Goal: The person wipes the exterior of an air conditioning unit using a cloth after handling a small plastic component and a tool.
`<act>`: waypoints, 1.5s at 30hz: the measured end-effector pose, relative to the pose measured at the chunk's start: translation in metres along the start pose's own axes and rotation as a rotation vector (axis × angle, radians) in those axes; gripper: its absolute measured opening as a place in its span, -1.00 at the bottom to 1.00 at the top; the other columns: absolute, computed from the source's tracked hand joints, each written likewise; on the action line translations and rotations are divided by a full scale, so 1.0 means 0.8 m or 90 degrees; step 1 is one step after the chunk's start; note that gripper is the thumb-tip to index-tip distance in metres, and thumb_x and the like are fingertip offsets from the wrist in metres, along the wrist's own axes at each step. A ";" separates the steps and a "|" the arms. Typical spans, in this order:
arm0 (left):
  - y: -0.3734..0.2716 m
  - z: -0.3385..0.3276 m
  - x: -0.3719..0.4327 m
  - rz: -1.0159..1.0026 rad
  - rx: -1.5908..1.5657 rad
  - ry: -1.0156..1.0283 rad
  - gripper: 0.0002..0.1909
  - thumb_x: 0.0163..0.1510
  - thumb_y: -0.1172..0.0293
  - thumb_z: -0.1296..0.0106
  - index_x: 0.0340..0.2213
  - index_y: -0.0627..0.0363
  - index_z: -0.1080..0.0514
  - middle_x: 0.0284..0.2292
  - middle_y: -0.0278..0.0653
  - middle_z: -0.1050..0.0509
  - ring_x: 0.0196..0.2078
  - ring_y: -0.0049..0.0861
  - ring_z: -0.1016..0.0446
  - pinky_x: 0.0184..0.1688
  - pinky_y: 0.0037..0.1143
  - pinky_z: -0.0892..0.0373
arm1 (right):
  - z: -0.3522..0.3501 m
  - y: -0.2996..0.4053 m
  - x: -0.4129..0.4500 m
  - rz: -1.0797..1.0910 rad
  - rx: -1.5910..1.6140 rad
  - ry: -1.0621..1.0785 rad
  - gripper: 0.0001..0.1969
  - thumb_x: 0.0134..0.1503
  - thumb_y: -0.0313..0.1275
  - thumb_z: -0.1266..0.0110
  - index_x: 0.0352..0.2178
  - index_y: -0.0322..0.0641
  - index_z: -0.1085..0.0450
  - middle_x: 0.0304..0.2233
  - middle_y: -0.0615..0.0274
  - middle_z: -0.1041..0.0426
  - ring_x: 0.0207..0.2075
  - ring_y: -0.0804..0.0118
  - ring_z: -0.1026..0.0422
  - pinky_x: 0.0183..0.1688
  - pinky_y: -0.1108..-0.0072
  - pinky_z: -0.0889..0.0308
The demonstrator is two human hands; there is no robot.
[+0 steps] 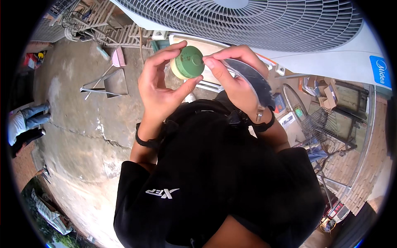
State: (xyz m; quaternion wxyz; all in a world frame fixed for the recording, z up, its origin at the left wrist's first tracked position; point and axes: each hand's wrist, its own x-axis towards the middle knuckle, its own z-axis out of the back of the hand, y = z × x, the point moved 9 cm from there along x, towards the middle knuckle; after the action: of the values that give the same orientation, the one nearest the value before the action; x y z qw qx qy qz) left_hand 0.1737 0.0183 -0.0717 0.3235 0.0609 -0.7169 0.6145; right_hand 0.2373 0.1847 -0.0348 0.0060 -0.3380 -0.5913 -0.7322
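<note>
My left hand [162,77] grips a small round container [187,63] with a green ribbed lid and a cream lower part, between its thumb and fingers. Brown specks mark the lid, which has a raised round centre. My right hand [231,69] is close beside it, thumb and forefinger pinched together at the lid's right edge; whether they hold something thin is unclear. A dark curved piece with a clear plastic edge [256,79] lies along the right palm and wrist, its exact kind unclear. Both wrists wear black bands.
A white Midea outdoor air-conditioner unit [310,52] with a round grille stands ahead. A broom [118,57] and a metal dustpan [116,83] lie on concrete at left, where people [18,124] are partly visible. A bicycle [319,124] and cardboard boxes [327,93] are at right.
</note>
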 end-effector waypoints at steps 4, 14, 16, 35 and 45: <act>-0.005 0.001 0.002 -0.042 0.026 0.002 -0.38 -0.28 0.62 -0.34 -0.14 0.29 -0.29 -0.08 0.05 -0.38 0.01 -0.27 -0.39 0.04 -0.37 -0.35 | 0.005 -0.011 0.000 -0.070 0.043 -0.033 -0.85 0.00 -0.53 -0.24 -0.41 -0.31 -0.40 -0.48 0.18 -0.52 -0.47 0.50 -0.48 -0.43 0.73 -0.35; -0.008 -0.004 -0.003 -0.012 -0.049 0.002 -0.32 -0.31 0.61 -0.37 -0.10 0.29 -0.28 -0.09 0.00 -0.38 -0.02 -0.27 -0.40 0.00 -0.36 -0.37 | -0.023 -0.006 0.008 -0.089 0.243 0.046 -0.84 0.03 -0.56 -0.19 -0.38 -0.36 -0.35 -0.37 0.07 -0.52 -0.27 0.32 -0.54 -0.24 0.61 -0.46; -0.013 -0.007 -0.003 -0.026 -0.051 0.015 -0.32 -0.31 0.62 -0.37 -0.11 0.29 -0.28 -0.09 0.02 -0.38 -0.02 -0.26 -0.41 0.01 -0.35 -0.37 | -0.030 0.001 0.005 -0.091 0.240 0.054 -0.84 0.02 -0.55 -0.19 -0.38 -0.36 -0.35 -0.37 0.08 -0.52 -0.29 0.34 -0.54 -0.26 0.63 -0.46; -0.030 -0.017 -0.004 -0.110 -0.015 0.098 -0.33 -0.25 0.61 -0.34 -0.07 0.26 -0.27 -0.03 0.13 -0.32 0.02 -0.21 -0.38 0.02 -0.32 -0.37 | -0.034 -0.005 -0.001 -0.073 0.296 0.102 -0.83 0.10 -0.62 -0.07 -0.27 -0.35 -0.25 -0.30 -0.03 -0.50 -0.26 0.33 -0.52 -0.23 0.61 -0.46; -0.010 -0.020 0.000 -0.018 -0.156 0.054 -0.32 -0.29 0.59 -0.37 -0.10 0.31 -0.27 -0.06 0.07 -0.37 0.00 -0.25 -0.39 0.01 -0.36 -0.36 | -0.035 0.000 -0.001 -0.070 0.217 0.185 -0.85 0.09 -0.62 -0.08 -0.31 -0.37 -0.27 -0.26 -0.08 -0.49 -0.24 0.29 -0.52 -0.21 0.59 -0.46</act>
State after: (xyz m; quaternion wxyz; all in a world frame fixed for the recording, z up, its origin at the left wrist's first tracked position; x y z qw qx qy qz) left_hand 0.1839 0.0309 -0.0643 0.3675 0.0052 -0.7711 0.5199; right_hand 0.2244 0.1603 -0.0373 0.1077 -0.1905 -0.7168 -0.6620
